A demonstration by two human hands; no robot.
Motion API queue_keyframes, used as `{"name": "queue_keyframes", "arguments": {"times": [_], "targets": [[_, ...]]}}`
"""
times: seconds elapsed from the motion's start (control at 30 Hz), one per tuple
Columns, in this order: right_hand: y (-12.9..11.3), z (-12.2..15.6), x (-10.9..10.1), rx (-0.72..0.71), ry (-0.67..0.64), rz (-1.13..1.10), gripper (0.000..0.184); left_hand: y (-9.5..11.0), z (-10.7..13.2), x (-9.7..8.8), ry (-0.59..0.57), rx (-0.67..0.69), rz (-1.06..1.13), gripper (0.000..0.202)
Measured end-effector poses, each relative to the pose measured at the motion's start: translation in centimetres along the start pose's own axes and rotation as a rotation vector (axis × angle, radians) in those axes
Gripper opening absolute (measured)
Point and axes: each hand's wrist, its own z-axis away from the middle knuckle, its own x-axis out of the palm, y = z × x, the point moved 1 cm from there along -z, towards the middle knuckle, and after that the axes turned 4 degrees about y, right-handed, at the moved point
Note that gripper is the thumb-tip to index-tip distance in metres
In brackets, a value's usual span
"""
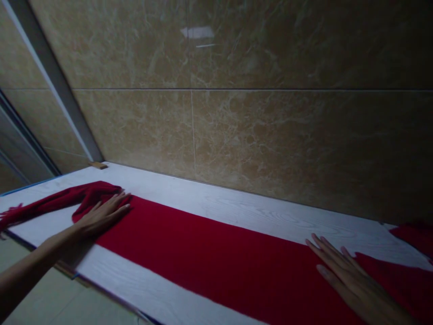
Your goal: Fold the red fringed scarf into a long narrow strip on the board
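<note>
In the head view, a red cloth (216, 257) is laid lengthwise along a white tabletop (257, 210). Its middle stretch is already spread flat between the hands; beyond the left hand (103, 213), the fringed end is left bunched and twisted, not yet smoothed. The left fingers are extended and rested on the cloth, with nothing grasped. The right hand (348, 271) is held with fingers outstretched and unclenched at the far edge; whether the cloth is pressed there cannot be told. More red fabric (414, 237) is seen at the right, its flatness unclear.
</note>
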Motion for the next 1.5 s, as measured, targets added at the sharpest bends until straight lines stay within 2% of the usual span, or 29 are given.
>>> {"name": "queue_keyframes", "arguments": {"times": [0.1, 0.2, 0.27, 0.33, 0.43, 0.47, 0.53, 0.6, 0.7, 0.83, 0.93, 1.03, 1.1, 1.2, 1.3, 1.37, 1.43, 1.5], "targets": [[-0.8, 0.0, -0.5, -0.012, 0.03, 0.012, 0.08, 0.6, -0.3, -1.0, -0.066, -0.052, 0.011, 0.083], [-3.5, -0.1, -0.8, -0.045, 0.066, 0.02, 0.074, 2.7, -0.8, -2.4, -0.131, -0.012, -0.025, 0.088], [-7.0, -0.4, -0.9, -0.096, 0.057, 0.011, 0.069, 5.8, -0.9, -3.0, -0.107, 0.083, -0.01, 0.085], [-11.5, -0.8, -0.7, -0.154, 0.011, -0.009, 0.064, 10.1, -0.2, -3.1, -0.139, 0.234, 0.077, 0.08], [-17.9, -0.9, -0.1, -0.257, -0.145, -0.054, 0.063, 16.8, 2.5, -3.2, -0.342, 0.552, 0.242, 0.058], [-19.4, -0.8, 0.2, -0.29, -0.2, -0.075, 0.064, 18.5, 3.7, -3.4, -0.418, 0.652, 0.283, 0.056], [-21.2, -0.4, 0.6, -0.352, -0.285, -0.113, 0.065, 20.6, 5.7, -3.7, -0.468, 0.752, 0.353, 0.055], [-21.5, 0.0, 0.9, -0.4, -0.326, -0.136, 0.062, 21.2, 7.1, -3.8, -0.456, 0.793, 0.399, 0.046], [-21.1, 0.4, 1.1, -0.44, -0.337, -0.127, 0.054, 20.9, 8.1, -3.4, -0.381, 0.826, 0.42, 0.032], [-20.9, 0.5, 1.3, -0.499, -0.284, -0.13, 0.047, 21.0, 8.6, -2.9, -0.209, 0.899, 0.455, 0.022], [-20.9, 0.7, 1.6, -0.517, -0.234, -0.161, 0.041, 21.2, 9.4, -3.0, -0.132, 0.966, 0.46, 0.022], [-20.7, 1.1, 1.8, -0.498, -0.226, -0.199, 0.034, 21.0, 10.0, -3.2, -0.106, 0.951, 0.415, 0.017], [-20.7, 1.2, 1.8, -0.498, -0.211, -0.233, 0.027, 20.9, 9.6, -3.3, -0.101, 0.894, 0.395, 0.021], [-20.8, 0.6, 1.0, -0.467, -0.098, -0.296, 0.022, 21.0, 7.3, -3.0, -0.114, 0.751, 0.414, 0.03], [-20.6, -1.3, 0.0, -0.358, -0.021, -0.258, 0.04, 21.3, 4.0, -2.2, -0.198, 0.61, 0.392, 0.041], [-20.1, -2.5, -0.3, -0.283, -0.086, -0.158, 0.056, 21.5, 2.4, -1.5, -0.323, 0.577, 0.297, 0.057], [-19.3, -3.2, -0.4, -0.239, -0.187, -0.069, 0.07, 21.5, 1.8, -1.2, -0.444, 0.572, 0.201, 0.07], [-18.5, -3.2, -0.4, -0.204, -0.24, -0.027, 0.079, 21.5, 1.9, -1.3, -0.483, 0.571, 0.154, 0.073]]}}
